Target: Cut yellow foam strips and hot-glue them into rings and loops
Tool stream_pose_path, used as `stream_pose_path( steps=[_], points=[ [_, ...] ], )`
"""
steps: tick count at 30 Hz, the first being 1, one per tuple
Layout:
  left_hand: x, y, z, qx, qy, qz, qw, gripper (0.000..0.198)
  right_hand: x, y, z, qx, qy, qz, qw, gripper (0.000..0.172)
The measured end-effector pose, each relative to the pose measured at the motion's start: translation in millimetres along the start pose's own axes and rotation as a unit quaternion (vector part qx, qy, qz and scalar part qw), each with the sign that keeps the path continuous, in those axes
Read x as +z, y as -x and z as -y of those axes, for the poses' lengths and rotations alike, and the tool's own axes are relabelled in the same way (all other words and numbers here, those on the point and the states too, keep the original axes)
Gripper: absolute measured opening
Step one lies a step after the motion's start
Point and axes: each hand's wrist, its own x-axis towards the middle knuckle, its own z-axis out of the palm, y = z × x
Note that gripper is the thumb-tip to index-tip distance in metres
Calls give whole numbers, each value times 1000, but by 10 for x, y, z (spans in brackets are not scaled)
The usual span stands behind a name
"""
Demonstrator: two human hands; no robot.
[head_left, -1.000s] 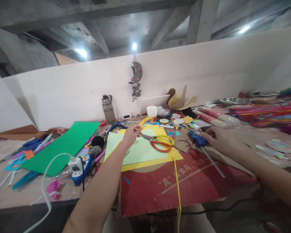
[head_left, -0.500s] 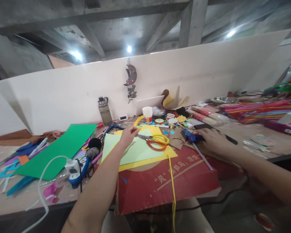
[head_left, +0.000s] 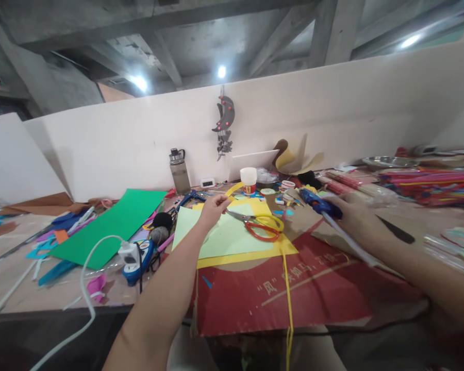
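My left hand [head_left: 213, 210] pinches a curved yellow strip [head_left: 235, 189] above the stacked sheets. My right hand [head_left: 350, 211] is wrapped round a blue hot glue gun [head_left: 319, 202], lifted over the cardboard; a long whitish glue stick [head_left: 350, 239] trails from its back. Between the hands, scissors [head_left: 261, 226] with red and yellow handles lie on a pale green sheet [head_left: 216, 239]. Under that sheet is yellow paper [head_left: 251, 255], on a red printed cardboard [head_left: 235, 304]. A thin yellow cord [head_left: 288, 293] hangs over the cardboard's front edge.
A paper cup [head_left: 248, 181], a grey bottle [head_left: 180, 172] and a small white clock [head_left: 208, 183] stand at the back. To the left lie a green sheet [head_left: 112, 226] and a blue power strip [head_left: 138, 263] with a white cable. Coloured pipe cleaners [head_left: 433, 185] fill the far right.
My right hand has raised the glue gun off the table, its glue stick swinging out with it. My left hand keeps its pinch on the yellow strip. The camera view has turned slightly left.
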Motion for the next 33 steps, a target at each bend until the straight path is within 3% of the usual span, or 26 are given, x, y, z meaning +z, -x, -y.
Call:
stream_pose_path(
  steps=[3, 6, 9, 14, 19, 23, 26, 30, 33],
  points=[
    [2, 23, -45, -8, 6, 12, 1000, 27, -21, -56, 187, -35, -48, 43, 997, 22],
    [5, 38, -67, -16, 0, 16, 1000, 28, -81, -78, 302, -48, 68, 80, 993, 25],
    [11, 39, -63, -18, -8, 16, 1000, 27, -129, -67, 290, -39, 161, 74, 983, 23],
    [44, 36, -46, -16, -15, 19, 1000, 25, -158, -52, 222, -46, 198, 50, 978, 26],
    [192, 59, -152, 1, -25, 63, 998, 25, -181, -82, 375, -48, 194, 12, 980, 30],
    [403, 42, -312, -57, 42, 58, 996, 29, -188, -122, 559, -88, 200, -9, 976, 33],
    [526, 2, -389, -71, 55, 101, 991, 29, -177, -149, 663, -111, 196, -10, 974, 32],
    [603, -46, -369, -71, -8, 168, 983, 26, -130, -171, 737, -115, 148, -17, 982, 32],
    [631, -93, -296, -47, -104, 142, 983, 22, -70, -187, 698, -83, 56, -16, 995, 33]
  ],
)
